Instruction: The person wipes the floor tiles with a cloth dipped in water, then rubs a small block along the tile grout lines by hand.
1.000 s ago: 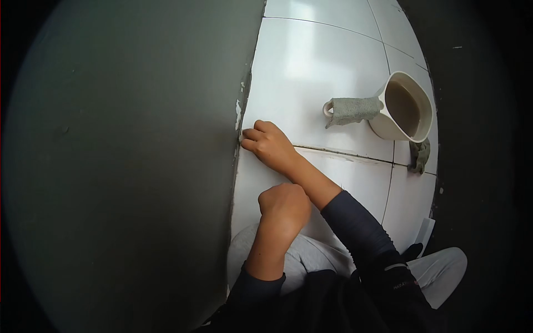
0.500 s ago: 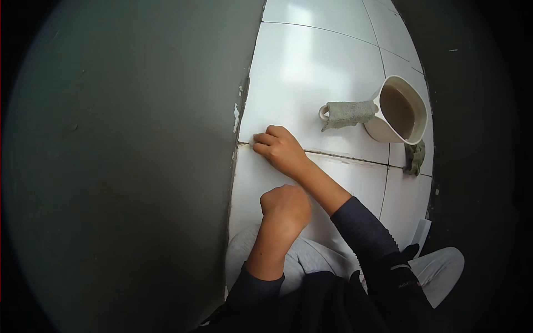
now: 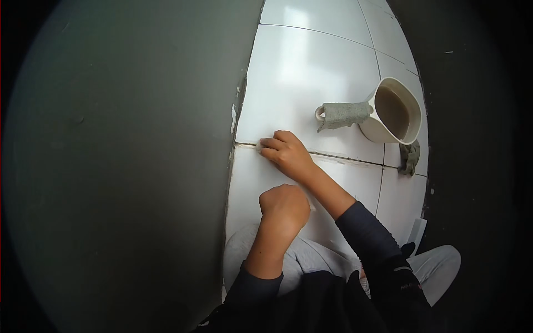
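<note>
My right hand (image 3: 288, 155) is closed, with its fingertips pinching a small pale piece (image 3: 259, 146) against the dark joint (image 3: 344, 159) between two white tiles. The joint runs from the foot of the grey wall towards the right. Nearer to me, my left hand (image 3: 284, 206) hangs curled into a fist over the tile by my knee; its fingers are turned under, and whatever they hold is hidden.
A white pot (image 3: 375, 131) of murky brown water stands on the tiles at the right, a grey-green cloth (image 3: 345, 114) draped over its handle. Another dark cloth (image 3: 410, 159) lies beside it. The grey wall (image 3: 122, 155) borders the tiles on the left.
My right hand has slid along the joint, away from the wall and to the right, with the pale piece. My left hand has stayed almost in place. The view has shifted slightly.
</note>
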A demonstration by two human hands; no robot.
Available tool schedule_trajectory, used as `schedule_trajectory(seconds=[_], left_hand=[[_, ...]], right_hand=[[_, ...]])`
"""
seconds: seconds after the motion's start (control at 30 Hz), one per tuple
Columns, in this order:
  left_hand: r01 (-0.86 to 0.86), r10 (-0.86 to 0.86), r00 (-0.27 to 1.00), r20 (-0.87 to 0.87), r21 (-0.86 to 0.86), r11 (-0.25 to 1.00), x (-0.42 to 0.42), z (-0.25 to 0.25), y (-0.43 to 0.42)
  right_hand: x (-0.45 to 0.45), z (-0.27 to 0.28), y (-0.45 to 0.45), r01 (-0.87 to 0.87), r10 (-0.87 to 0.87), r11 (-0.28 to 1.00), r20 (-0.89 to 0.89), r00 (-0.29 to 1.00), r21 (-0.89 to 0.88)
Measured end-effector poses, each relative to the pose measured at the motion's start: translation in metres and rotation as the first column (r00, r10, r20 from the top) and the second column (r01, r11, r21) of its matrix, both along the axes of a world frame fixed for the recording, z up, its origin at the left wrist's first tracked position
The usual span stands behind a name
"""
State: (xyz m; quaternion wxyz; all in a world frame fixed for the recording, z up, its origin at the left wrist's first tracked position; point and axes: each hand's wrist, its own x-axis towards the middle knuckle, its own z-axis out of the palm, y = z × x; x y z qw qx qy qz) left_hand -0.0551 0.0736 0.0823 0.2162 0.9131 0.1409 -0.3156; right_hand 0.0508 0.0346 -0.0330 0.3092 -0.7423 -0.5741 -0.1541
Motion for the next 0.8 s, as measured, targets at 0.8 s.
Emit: schedule_trajectory(seconds=[0.8], left_hand=[[-0.026, 0.025, 0.999, 0.028, 0.029, 0.999, -0.004, 0.001, 0.004]], right_hand=[[-0.005, 0.0, 0.011, 0.038, -0.043, 0.992, -0.045, 0.998, -0.121]])
